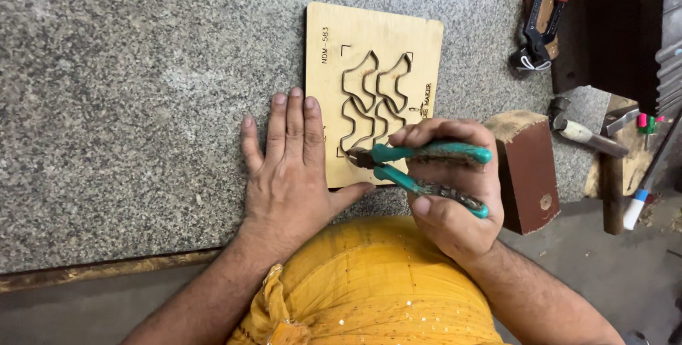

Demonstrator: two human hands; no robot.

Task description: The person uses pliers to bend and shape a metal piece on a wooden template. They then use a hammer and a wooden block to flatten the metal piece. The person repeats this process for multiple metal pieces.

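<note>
A light plywood die board (341,39) lies on the grey granite table (142,82). Wavy steel blade strips (375,100) stand set into its cut slots. My left hand (288,171) presses flat on the table and the board's left edge, fingers spread, thumb at the board's near edge. My right hand (447,196) grips green-handled pliers (426,167). The plier jaws touch the blade strip at the board's near left corner.
A brown wooden block (529,171) stands just right of my right hand. A hammer (586,132) and red-handled pincers (543,11) lie at the right. Markers (639,199) rest on a wooden piece at the far right. The table's front edge runs below my left wrist.
</note>
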